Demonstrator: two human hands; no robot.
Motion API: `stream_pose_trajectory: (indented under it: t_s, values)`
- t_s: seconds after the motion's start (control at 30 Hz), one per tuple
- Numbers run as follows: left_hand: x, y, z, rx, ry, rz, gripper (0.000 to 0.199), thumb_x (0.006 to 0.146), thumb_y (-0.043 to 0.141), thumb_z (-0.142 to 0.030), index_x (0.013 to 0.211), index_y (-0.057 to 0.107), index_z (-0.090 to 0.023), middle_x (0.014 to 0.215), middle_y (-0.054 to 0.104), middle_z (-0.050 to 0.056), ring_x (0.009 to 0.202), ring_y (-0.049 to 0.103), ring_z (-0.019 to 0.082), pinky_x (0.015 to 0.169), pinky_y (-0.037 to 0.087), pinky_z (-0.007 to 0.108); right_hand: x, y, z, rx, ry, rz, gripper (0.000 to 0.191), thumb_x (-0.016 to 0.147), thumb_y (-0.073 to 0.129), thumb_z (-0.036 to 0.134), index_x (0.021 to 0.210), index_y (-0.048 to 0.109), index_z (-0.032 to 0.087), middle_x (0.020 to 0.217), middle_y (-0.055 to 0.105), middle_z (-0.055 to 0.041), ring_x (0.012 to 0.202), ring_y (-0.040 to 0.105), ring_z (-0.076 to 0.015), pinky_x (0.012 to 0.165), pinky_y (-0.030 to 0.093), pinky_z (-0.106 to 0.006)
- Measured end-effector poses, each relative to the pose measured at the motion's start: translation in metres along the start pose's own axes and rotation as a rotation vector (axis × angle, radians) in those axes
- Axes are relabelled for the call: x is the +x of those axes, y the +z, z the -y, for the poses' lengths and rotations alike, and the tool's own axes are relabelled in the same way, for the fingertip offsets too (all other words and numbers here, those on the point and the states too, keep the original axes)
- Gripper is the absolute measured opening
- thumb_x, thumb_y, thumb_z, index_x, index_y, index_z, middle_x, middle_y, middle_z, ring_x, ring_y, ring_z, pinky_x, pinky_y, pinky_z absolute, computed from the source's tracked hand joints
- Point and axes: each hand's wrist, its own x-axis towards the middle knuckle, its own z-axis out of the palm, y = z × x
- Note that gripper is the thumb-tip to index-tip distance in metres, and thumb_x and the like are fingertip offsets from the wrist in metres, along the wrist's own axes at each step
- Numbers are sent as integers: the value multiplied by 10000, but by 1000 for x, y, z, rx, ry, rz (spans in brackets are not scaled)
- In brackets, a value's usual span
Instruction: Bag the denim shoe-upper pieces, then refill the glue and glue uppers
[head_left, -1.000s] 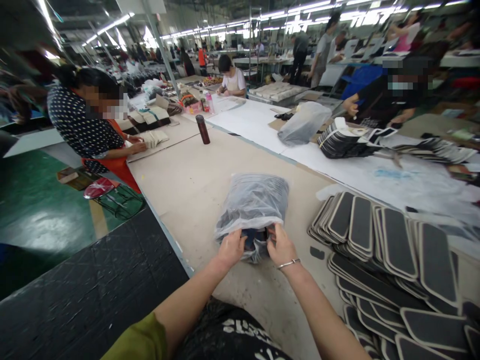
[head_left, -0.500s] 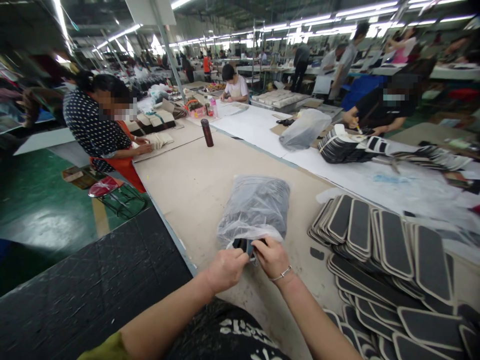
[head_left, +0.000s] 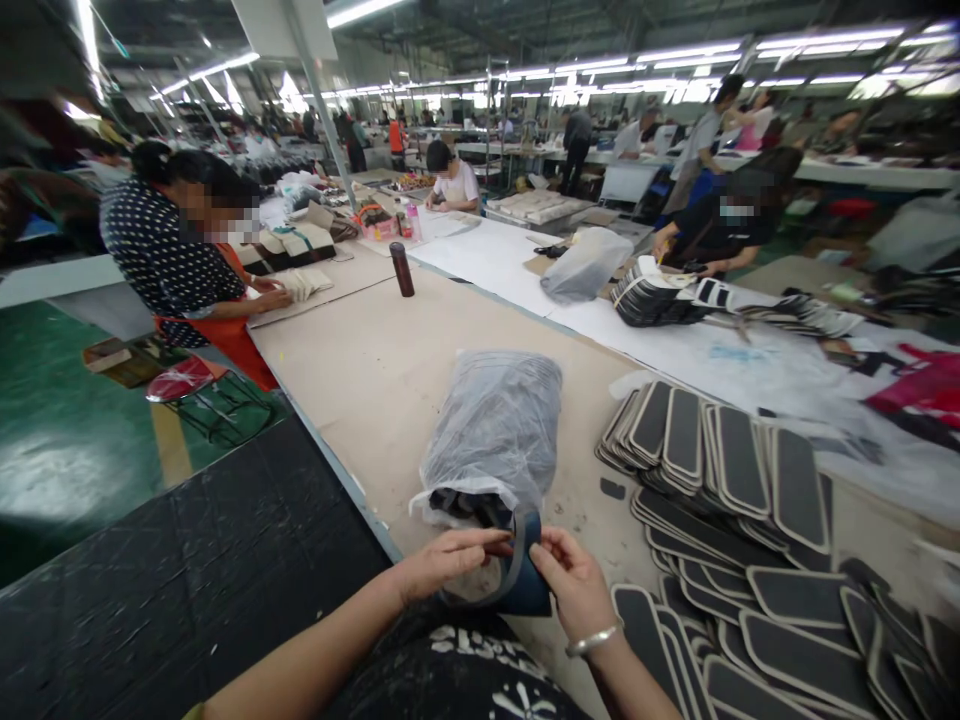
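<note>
A translucent plastic bag point(head_left: 491, 420) full of dark pieces lies on the table before me, its mouth towards me. Dark pieces show in that opening. Just outside it, a dark blue strip with a grey edge point(head_left: 534, 575) bends in a loop. My right hand point(head_left: 577, 580) pinches the strip between thumb and fingers at its right side. On the other side, my left hand point(head_left: 454, 562) has its fingers stretched out flat, their tips at the strip's grey edge. Whether those tips press on it, I cannot tell.
Stacks of dark panels with pale borders point(head_left: 769, 500) cover the table at right, beside a small dark piece point(head_left: 612, 488). A dark bottle point(head_left: 402, 270) stands farther back. Co-workers work at left point(head_left: 176, 260) and across the table point(head_left: 720, 225). A black surface point(head_left: 225, 540) lies at lower left.
The bag's mouth has come open wider. The dark blue strip is now out in front of it, in my right hand. My left hand has let go of the bag's edge and its fingers have straightened.
</note>
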Motion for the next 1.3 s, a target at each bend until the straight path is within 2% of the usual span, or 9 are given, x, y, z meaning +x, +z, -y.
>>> stream_pose_trajectory:
  t_s: [0.1,0.17,0.27,0.43,0.6,0.73,0.87,1.03,1.3]
  values:
    - [15,27,13,-87,-117,-37,590,748,628,-671,923,694,-111,805,635,64,739,582,185,685,463,280,4,1,-8,11,44,-87,278,867,564,428,1014,554,193,630,570,19,535,556,-163,492,471,-269]
    - [21,44,18,-38,-130,-168,531,745,634,-642,659,599,-119,581,461,-20,533,398,95,509,322,213,2,1,-4,-28,39,-152,271,822,623,404,989,604,192,706,603,-10,601,576,-171,556,486,-283]
    - [25,57,22,40,-94,-300,472,759,662,-500,524,448,-151,529,313,-58,523,270,74,485,213,210,-6,0,11,-84,5,-232,186,766,665,354,875,690,205,859,630,-58,722,580,-187,677,472,-310]
    - [24,62,17,97,-23,-342,300,729,700,-397,638,595,-131,621,513,-16,640,446,122,626,371,234,-23,0,26,-5,66,-259,134,637,755,264,612,635,209,639,539,0,630,484,-160,624,375,-291]
    - [17,61,-1,-116,-33,-49,562,698,760,-502,1094,650,-119,1008,666,91,945,585,234,870,438,325,-41,-12,24,358,230,-190,248,656,780,379,848,731,229,686,619,0,656,531,-158,652,414,-284]
    - [17,62,-11,-219,-177,214,519,789,676,-553,1040,691,-99,917,669,57,836,580,189,811,419,288,-56,-28,27,710,318,-189,384,651,771,388,1014,730,266,852,672,-14,730,567,-152,768,466,-300]
    - [24,74,-11,-229,-293,274,413,757,728,-488,901,722,-101,728,647,16,639,546,138,654,405,242,-68,-40,26,947,361,-217,316,619,770,296,925,749,221,634,518,23,561,420,-84,563,402,-201]
    - [26,79,-10,-491,-348,340,387,680,791,-355,957,718,-94,906,714,110,813,663,215,826,482,321,-87,-48,15,1147,391,-268,484,617,735,248,1092,701,162,569,263,87,505,213,-62,445,235,-144]
    - [27,91,-5,-518,-324,455,403,631,709,-148,1029,706,-85,1016,721,141,966,667,270,917,474,365,-111,-55,9,1229,361,-360,512,626,754,202,1129,677,141,603,364,66,535,286,-62,462,288,-143]
